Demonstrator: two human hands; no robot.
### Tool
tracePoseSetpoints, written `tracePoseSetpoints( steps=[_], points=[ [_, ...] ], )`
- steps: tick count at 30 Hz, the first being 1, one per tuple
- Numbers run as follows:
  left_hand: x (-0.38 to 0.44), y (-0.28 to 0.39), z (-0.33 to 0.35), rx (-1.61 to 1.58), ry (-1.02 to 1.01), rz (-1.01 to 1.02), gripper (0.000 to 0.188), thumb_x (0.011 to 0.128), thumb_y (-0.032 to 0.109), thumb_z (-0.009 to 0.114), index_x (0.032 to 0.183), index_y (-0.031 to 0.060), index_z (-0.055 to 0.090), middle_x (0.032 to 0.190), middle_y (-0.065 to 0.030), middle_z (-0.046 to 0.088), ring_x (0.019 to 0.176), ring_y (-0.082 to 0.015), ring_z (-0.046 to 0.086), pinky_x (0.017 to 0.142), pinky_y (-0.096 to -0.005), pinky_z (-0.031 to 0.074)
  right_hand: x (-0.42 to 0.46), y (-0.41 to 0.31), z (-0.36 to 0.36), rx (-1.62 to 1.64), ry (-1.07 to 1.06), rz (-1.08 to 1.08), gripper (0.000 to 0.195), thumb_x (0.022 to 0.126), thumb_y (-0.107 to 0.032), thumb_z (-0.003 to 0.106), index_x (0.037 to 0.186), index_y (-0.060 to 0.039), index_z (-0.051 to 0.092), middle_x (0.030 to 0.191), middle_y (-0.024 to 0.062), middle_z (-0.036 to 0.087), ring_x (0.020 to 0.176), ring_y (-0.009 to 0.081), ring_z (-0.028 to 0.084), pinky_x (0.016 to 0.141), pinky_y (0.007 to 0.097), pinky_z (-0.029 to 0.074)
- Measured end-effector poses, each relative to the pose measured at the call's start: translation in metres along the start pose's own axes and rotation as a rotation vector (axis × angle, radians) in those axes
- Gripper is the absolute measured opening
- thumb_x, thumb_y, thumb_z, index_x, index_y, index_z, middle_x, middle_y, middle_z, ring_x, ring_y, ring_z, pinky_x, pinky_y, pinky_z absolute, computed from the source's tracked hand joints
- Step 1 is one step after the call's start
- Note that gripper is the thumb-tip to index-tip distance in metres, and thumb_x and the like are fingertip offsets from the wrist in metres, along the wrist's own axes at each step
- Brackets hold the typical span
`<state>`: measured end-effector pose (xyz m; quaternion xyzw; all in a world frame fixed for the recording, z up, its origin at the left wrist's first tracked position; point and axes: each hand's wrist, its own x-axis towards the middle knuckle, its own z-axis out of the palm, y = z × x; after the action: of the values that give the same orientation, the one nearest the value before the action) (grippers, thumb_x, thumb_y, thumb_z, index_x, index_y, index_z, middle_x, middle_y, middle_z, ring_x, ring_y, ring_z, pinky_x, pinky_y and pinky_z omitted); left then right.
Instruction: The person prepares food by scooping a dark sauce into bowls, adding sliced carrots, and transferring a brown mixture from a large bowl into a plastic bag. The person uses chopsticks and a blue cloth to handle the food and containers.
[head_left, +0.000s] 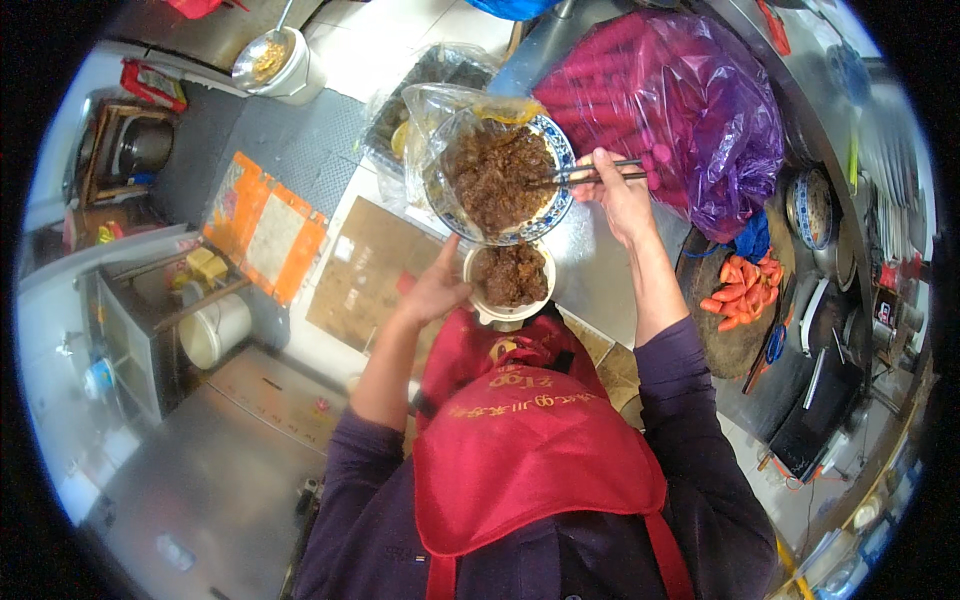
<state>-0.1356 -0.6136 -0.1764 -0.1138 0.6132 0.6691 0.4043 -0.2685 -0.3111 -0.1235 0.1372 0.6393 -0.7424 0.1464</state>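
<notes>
My right hand (616, 196) grips a pair of dark chopsticks (596, 174). Their tips reach into a large blue-and-white patterned bowl (564, 154) of dark brown minced or shredded food (499, 176). Clear plastic film (435, 142) is peeled back over that bowl's left side. Below it, directly before me, is a smaller white bowl (553, 277) with clumps of similar brown food (511, 276). My left hand (439, 289) holds the white bowl at its left side, index finger extended up by the large bowl's lower rim. The fingers under the bowl are hidden.
A purple plastic bag (675, 112) of long red items lies beyond my right hand. Cut red-orange pieces (744, 289) rest on a round chopping board (694, 330). A film-lined bin (442, 64) stands behind the large bowl; cardboard (367, 281) lies to the left.
</notes>
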Motion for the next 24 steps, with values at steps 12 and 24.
tracePoseSetpoints(
  steps=[12,24],
  points=[
    [0.012,-0.029,0.038,0.048,-0.114,0.101,0.095,0.085,-0.016,0.048,0.157,0.0220,-0.001,0.130,-0.0138,0.056,0.099,-0.0204,0.062,0.078,-0.0331,0.058,-0.069,-0.008,-0.047,-0.298,0.117,-0.059,0.034,0.102,-0.025,0.051,0.097,0.0055,0.066,0.072,0.0100,0.068,0.063,0.0147,0.066,0.061,0.0272,0.055],
    [0.030,-0.063,0.169,-0.274,-0.154,0.105,0.067,0.091,-0.010,0.057,0.144,0.0113,0.022,0.129,-0.0119,0.050,0.113,-0.0198,0.057,0.079,-0.0314,0.057,-0.125,-0.061,-0.067,-0.283,0.326,-0.211,0.034,0.103,-0.024,0.051,0.102,0.0066,0.064,0.080,0.0112,0.069,0.063,0.0155,0.065,0.059,0.0274,0.053]
  ],
)
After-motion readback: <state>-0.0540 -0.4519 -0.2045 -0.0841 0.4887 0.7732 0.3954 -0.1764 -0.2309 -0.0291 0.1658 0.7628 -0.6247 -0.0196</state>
